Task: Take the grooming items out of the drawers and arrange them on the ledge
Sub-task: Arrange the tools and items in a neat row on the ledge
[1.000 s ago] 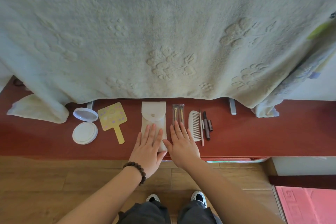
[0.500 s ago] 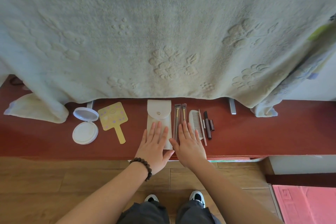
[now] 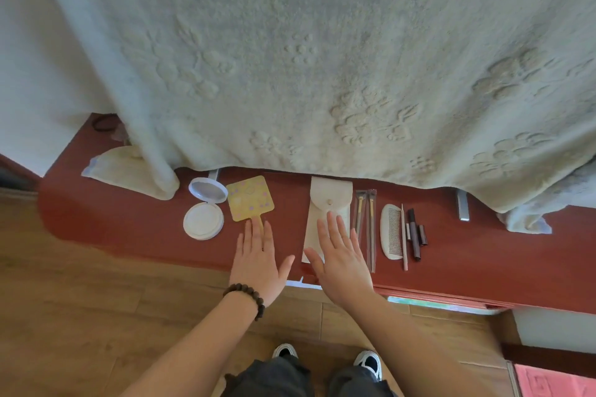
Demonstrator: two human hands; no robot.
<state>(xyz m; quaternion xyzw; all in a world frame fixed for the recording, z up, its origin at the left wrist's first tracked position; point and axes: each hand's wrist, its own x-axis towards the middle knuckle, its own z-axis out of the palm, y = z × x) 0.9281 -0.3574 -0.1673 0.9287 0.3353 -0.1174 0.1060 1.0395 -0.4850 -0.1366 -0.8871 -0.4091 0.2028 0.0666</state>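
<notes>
Grooming items lie in a row on the red ledge (image 3: pixel 135 229). From left: an open white compact (image 3: pixel 203 213), a yellow hand mirror (image 3: pixel 250 198), a white snap pouch (image 3: pixel 329 203), two thin brushes in sleeves (image 3: pixel 366 222), a white comb (image 3: pixel 391 230), a thin stick (image 3: pixel 403 235) and dark tubes (image 3: pixel 416 234). My left hand (image 3: pixel 258 261) lies flat and empty over the mirror's handle. My right hand (image 3: pixel 340 259) lies flat and empty over the pouch's lower half. The drawers are hidden.
A thick pale blanket (image 3: pixel 306 58) hangs down over the back of the ledge. A folded cloth (image 3: pixel 119 167) rests at the ledge's left end. Wooden floor (image 3: pixel 80 316) runs below, with my shoes (image 3: pixel 367 361) and a pink mat (image 3: pixel 554 380) at the right.
Both hands have shifted left along the ledge. My left hand left the pouch and now covers the mirror's handle. My right hand moved from the brushes onto the pouch.
</notes>
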